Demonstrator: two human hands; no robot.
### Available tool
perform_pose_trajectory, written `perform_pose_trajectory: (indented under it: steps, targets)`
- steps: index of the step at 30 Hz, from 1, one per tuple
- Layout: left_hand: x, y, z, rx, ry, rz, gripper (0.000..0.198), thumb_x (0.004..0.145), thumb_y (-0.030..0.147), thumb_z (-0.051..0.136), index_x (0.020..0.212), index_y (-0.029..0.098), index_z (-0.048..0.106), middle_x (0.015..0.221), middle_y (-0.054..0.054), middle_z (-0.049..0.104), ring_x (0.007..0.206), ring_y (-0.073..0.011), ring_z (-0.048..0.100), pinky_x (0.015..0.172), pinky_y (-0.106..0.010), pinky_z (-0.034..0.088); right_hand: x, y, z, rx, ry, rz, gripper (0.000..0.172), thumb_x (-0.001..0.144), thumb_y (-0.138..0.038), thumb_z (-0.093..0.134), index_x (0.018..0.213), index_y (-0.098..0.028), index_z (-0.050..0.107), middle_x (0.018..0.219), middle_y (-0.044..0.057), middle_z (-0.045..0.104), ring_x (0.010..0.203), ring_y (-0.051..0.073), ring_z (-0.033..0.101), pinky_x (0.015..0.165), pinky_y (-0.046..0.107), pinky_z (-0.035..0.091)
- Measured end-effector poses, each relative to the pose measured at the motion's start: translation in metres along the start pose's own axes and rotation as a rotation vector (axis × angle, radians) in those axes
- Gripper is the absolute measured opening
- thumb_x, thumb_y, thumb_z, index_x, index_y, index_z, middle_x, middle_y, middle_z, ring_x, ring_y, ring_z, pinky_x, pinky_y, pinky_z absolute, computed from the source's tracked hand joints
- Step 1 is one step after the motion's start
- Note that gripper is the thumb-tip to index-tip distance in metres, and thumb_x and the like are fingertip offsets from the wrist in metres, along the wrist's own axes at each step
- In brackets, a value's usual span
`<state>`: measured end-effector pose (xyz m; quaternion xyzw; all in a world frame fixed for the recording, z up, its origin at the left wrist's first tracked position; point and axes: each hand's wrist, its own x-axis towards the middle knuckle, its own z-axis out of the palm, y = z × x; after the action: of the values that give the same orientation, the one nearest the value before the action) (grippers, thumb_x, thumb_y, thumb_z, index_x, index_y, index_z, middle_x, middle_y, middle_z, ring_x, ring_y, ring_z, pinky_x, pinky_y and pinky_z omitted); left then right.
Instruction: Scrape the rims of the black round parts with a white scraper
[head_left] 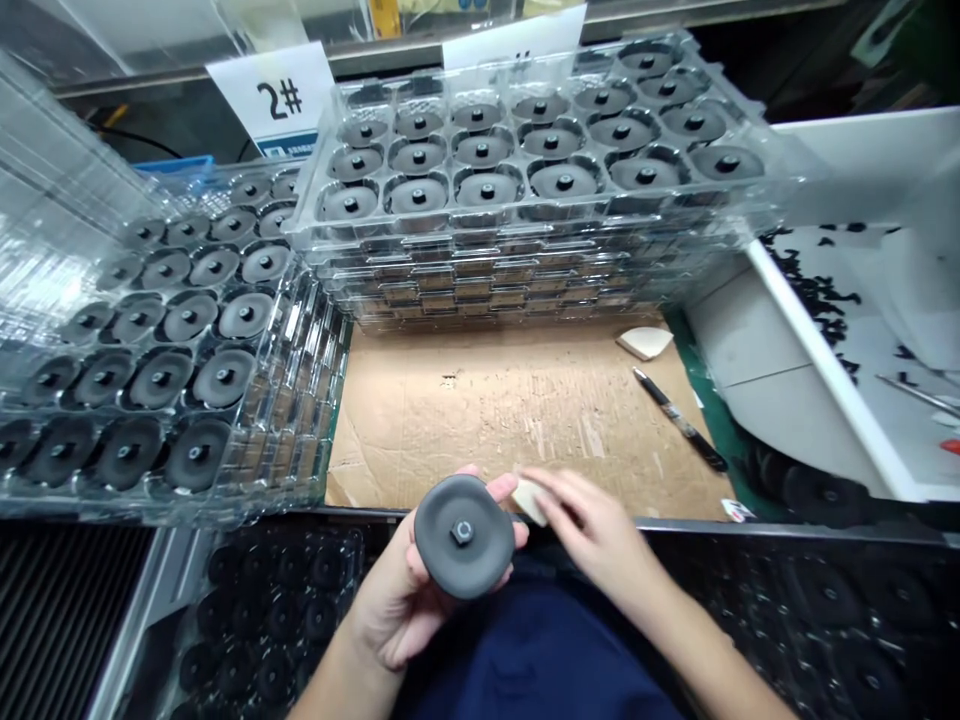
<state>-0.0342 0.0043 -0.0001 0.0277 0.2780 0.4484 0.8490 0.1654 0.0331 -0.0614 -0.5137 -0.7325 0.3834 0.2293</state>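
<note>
A round dark grey rubber disc with a small metal-tipped stem at its centre faces up toward me. My left hand grips it by the rim from below, thumb and fingers around the edge. Just right of the disc, my right hand pinches a small cream-coloured wedge pad close to the disc's edge; whether the pad touches the disc I cannot tell. A second cream wedge pad lies on the cardboard sheet, with a black pen below it.
Stacked clear plastic trays full of similar discs stand behind the cardboard. More filled trays rise at the left. A white bin with small black scraps is at the right. A sign reads "2#".
</note>
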Motion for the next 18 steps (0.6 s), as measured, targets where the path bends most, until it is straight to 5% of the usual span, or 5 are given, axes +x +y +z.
perform_pose_trajectory:
  steps: [6, 9, 11, 14, 18]
  targets:
    - [0.006, -0.001, 0.0, -0.047, -0.086, -0.003, 0.057, 0.057, 0.037, 0.079, 0.111, 0.025, 0.063, 0.118, -0.005, 0.066, 0.103, -0.0244, 0.063, 0.081, -0.028, 0.054, -0.018, 0.007, -0.002, 0.005, 0.041, 0.041, 0.025, 0.089, -0.023, 0.046, 0.111, -0.019, 0.057, 0.091, 0.005, 0.068, 0.073, 0.018, 0.064, 0.064, 0.029, 0.052]
    - [0.006, -0.008, 0.004, -0.035, -0.115, 0.04, 0.056, 0.058, 0.037, 0.078, 0.11, 0.024, 0.063, 0.113, -0.005, 0.068, 0.101, -0.0251, 0.064, 0.079, -0.028, 0.055, -0.006, -0.024, -0.033, 0.019, 0.253, 0.051, 0.032, 0.091, -0.025, 0.047, 0.123, -0.021, 0.046, 0.093, 0.005, 0.065, 0.072, 0.015, 0.062, 0.059, 0.025, 0.049]
    - [0.006, -0.014, 0.004, -0.011, -0.1, 0.05, 0.058, 0.058, 0.037, 0.078, 0.112, 0.024, 0.062, 0.112, -0.005, 0.068, 0.1, -0.0251, 0.064, 0.081, -0.029, 0.054, 0.001, -0.054, -0.047, 0.021, 0.374, -0.147, 0.03, 0.09, -0.021, 0.05, 0.12, -0.025, 0.05, 0.103, 0.004, 0.064, 0.085, 0.016, 0.061, 0.067, 0.026, 0.047]
    - [0.005, -0.022, -0.001, 0.042, -0.026, 0.053, 0.064, 0.057, 0.041, 0.078, 0.116, 0.024, 0.06, 0.113, -0.005, 0.067, 0.106, -0.0245, 0.061, 0.092, -0.03, 0.048, 0.008, -0.092, -0.053, -0.048, 0.232, -0.57, 0.024, 0.093, -0.018, 0.043, 0.111, -0.021, 0.06, 0.086, 0.003, 0.067, 0.071, 0.014, 0.057, 0.063, 0.027, 0.041]
    - [0.001, -0.026, -0.009, 0.152, 0.123, 0.141, 0.07, 0.053, 0.04, 0.08, 0.117, 0.025, 0.059, 0.11, -0.004, 0.068, 0.105, -0.0224, 0.06, 0.094, -0.028, 0.045, 0.013, -0.105, -0.051, -0.227, 0.041, -0.406, 0.031, 0.093, -0.013, 0.036, 0.1, -0.017, 0.066, 0.075, 0.003, 0.065, 0.063, 0.014, 0.052, 0.058, 0.029, 0.036]
